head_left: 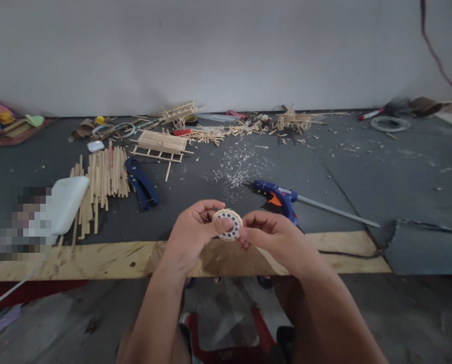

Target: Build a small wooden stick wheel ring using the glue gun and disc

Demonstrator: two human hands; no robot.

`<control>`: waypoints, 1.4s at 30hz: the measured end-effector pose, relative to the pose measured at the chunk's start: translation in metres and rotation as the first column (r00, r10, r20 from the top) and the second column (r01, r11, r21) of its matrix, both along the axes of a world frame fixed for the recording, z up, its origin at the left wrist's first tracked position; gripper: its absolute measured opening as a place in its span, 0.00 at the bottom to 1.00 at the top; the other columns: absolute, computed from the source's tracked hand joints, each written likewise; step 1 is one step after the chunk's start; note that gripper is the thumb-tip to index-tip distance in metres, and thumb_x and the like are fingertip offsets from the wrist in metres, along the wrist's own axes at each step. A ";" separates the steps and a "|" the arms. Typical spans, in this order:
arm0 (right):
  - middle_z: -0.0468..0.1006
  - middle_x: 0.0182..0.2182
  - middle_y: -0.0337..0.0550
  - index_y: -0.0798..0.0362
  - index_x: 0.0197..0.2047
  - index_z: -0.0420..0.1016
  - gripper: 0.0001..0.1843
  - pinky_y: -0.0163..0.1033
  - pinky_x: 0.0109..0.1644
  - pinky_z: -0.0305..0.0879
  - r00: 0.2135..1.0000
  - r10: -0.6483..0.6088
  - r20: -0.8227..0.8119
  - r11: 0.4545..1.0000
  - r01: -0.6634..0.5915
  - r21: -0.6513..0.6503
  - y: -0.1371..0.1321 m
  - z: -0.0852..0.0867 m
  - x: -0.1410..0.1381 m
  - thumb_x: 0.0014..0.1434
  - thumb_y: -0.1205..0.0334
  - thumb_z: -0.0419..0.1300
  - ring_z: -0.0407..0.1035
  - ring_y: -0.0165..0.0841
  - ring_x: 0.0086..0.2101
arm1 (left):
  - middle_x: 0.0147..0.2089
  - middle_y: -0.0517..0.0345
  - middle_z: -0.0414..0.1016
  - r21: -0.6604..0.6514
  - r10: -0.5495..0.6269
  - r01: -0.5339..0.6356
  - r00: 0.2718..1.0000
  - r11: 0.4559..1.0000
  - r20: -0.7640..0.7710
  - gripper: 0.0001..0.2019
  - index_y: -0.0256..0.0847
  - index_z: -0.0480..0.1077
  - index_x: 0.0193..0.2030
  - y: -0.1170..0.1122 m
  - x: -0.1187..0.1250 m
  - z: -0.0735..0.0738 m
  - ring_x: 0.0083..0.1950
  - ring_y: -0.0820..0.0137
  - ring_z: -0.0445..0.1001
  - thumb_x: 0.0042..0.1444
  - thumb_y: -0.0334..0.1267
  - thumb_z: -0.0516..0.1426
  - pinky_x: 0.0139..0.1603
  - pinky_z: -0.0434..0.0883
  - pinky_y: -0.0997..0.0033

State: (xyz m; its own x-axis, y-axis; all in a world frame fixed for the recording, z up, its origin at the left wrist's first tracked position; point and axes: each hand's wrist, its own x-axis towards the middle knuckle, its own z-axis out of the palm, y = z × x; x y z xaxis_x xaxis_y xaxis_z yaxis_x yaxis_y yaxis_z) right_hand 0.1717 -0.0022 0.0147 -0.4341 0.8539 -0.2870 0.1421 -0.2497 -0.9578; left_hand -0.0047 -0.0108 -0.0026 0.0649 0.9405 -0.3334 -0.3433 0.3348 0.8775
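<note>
Between both hands, above the table's front edge, is a small round wheel-like disc [234,233] with a pale wooden rim and a white ring of dark dots. My left hand [195,230] pinches it from the left, its thumb lying across the face. From the right, the thumb and fingers of my right hand [273,235] grip the rim; some of those fingertips are hidden behind it. Just beyond my right hand lies a blue glue gun [274,194] with an orange trigger and a long glue stick out its back.
Blue-handled cutters [140,184] lie beside a pile of wooden sticks [104,177] on the left. Behind them stand a small stick-built cart [163,144] and another wooden model [294,120]. White glue scraps [237,169] litter the middle. A white power bank-like block [64,202] sits far left.
</note>
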 end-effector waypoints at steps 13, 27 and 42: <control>0.75 0.23 0.35 0.51 0.28 0.74 0.07 0.36 0.35 0.61 0.999 -0.033 -0.002 0.998 0.033 0.058 -0.002 -0.003 -0.003 0.55 0.59 0.61 0.67 0.29 0.27 | 0.28 0.60 0.77 -0.023 0.003 -0.001 0.999 1.000 0.048 0.19 0.37 0.73 0.38 0.002 0.002 0.003 0.28 0.77 0.72 0.36 0.32 0.71 0.31 0.71 0.78; 0.75 0.24 0.36 0.53 0.29 0.74 0.05 0.35 0.36 0.63 0.994 -0.108 -0.009 0.993 0.109 0.047 0.001 0.001 -0.006 0.53 0.60 0.61 0.68 0.27 0.27 | 0.30 0.59 0.78 0.011 -0.003 0.002 0.999 1.000 0.032 0.11 0.36 0.75 0.34 0.002 0.002 0.002 0.31 0.77 0.74 0.44 0.38 0.68 0.34 0.70 0.78; 0.76 0.24 0.37 0.52 0.27 0.73 0.07 0.36 0.37 0.62 0.993 -0.119 0.007 0.988 0.118 0.099 0.000 -0.001 -0.007 0.53 0.60 0.61 0.68 0.30 0.28 | 0.28 0.56 0.78 0.006 0.024 -0.024 0.999 1.000 0.045 0.11 0.34 0.75 0.31 0.001 0.004 0.006 0.30 0.75 0.73 0.43 0.38 0.68 0.35 0.70 0.75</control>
State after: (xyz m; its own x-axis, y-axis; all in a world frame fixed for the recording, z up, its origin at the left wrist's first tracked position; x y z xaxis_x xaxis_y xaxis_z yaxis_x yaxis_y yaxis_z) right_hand 0.1642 -0.0021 0.0136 -0.3251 0.9234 -0.2040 0.1292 -0.1703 -0.9769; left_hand -0.0006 -0.0094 0.0037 0.0571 0.9442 -0.3244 -0.3906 0.3202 0.8631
